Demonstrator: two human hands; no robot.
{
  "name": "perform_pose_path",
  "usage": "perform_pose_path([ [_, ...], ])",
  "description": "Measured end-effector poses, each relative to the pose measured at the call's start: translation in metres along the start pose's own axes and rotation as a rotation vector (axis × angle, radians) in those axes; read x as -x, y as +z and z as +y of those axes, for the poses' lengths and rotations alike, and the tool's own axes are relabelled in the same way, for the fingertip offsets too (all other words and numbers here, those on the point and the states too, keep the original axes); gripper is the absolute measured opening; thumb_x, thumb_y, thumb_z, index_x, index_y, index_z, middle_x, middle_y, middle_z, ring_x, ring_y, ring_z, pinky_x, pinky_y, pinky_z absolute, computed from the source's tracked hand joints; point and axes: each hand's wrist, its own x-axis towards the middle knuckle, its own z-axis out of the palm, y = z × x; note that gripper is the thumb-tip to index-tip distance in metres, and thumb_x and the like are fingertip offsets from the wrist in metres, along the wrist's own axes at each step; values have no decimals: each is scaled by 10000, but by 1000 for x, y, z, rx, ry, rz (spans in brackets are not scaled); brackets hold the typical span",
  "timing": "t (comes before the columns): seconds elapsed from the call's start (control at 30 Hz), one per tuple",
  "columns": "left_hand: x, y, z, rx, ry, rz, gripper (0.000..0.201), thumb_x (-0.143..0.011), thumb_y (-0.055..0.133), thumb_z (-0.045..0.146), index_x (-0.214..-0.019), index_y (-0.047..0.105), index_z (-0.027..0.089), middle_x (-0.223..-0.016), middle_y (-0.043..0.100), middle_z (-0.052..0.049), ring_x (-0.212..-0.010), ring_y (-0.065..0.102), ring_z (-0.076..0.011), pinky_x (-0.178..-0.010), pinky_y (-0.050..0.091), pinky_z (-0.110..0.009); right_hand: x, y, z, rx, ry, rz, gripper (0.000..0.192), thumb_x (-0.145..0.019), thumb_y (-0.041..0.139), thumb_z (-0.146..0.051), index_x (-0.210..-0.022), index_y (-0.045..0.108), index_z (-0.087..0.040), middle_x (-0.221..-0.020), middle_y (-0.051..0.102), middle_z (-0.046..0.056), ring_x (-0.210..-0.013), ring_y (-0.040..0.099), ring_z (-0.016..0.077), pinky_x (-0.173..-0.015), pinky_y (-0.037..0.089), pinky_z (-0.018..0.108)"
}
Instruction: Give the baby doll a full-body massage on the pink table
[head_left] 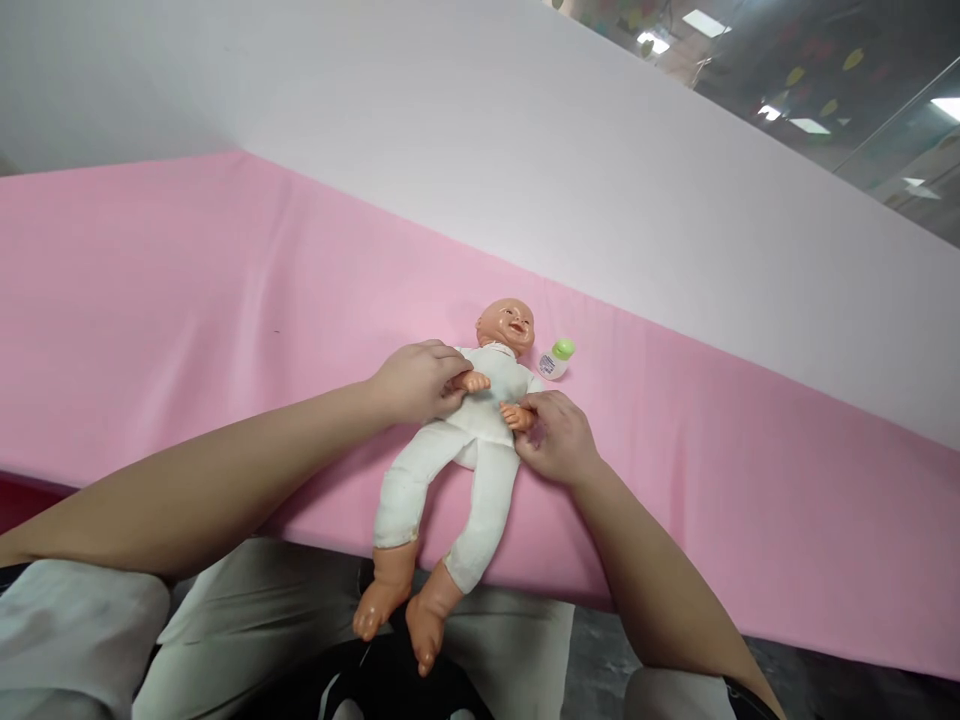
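Observation:
A baby doll (487, 400) with a white cloth body and plastic head, hands and feet lies on its back, its head toward the wall. Its feet hang past the near edge of the pink surface. My left hand (424, 382) is closed around one doll arm near the wrist, with the small plastic hand poking out past my fingers. On the other side my right hand (557, 437) grips the doll's other arm the same way. Both doll hands rest over its belly. Beside the doll's head, a small clear bottle (553, 362) with a green cap lies tilted, untouched.
The pink covered surface (750, 480) runs wide to both sides. A white wall (420, 120) rises along its far edge, with a glass pane (795, 90) above at the right. My legs (247, 620) are under the near edge.

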Motion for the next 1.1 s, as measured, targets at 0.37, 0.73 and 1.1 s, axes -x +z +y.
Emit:
perform_pose_path([
  [0.37,-4,7,-2,45,-190,116,148,-791,636,339,-827,716,220,-849,752,-76,-829,691,-270,-765,490,-371,2,-4,17,-150,289,101,295,-766,748,-284,-1054,691,-258,-1060,796,73,-933,742,279,-865,609,424],
  [0.73,-13,10,-87,1186,-864,395,263,-654,792,233,-885,680,174,-831,717,-51,-750,699,-195,-762,594,-342,19,-8,109,-821,1053,320,507,-743,819,-436,-1194,756,-214,-852,742,5,-726,686,167,-629,608,275],
  [1.1,-13,7,-73,1174,-727,346,264,-605,823,226,-832,711,154,-787,714,-48,-719,685,-191,-717,559,-332,15,-7,93,-789,877,412,527,-719,863,-463,-1150,660,-238,-1108,764,65,-987,749,233,-860,653,394],
])
